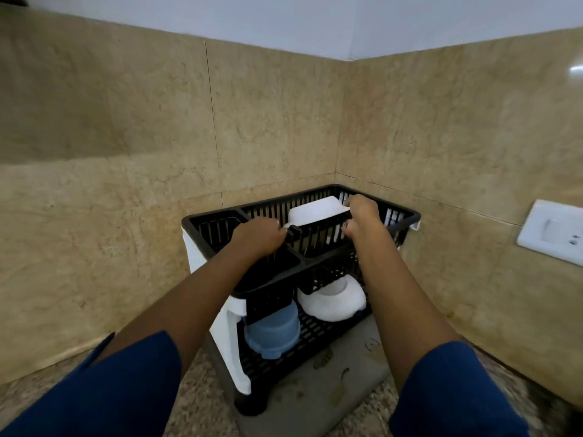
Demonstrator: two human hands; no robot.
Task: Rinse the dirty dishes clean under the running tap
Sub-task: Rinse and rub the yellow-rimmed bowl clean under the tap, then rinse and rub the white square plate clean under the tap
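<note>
A white plate stands on edge in the top tier of a black two-tier dish rack in the tiled corner. My right hand grips the plate's right edge. My left hand is closed at the plate's left edge, by a black divider of the rack. On the lower tier a blue cup lies upside down at the left and a white bowl sits at the right. No tap or sink is in view.
The rack has white legs and stands on a grey mat on a speckled countertop. Beige tiled walls close in behind and to the right. A white wall socket is on the right wall.
</note>
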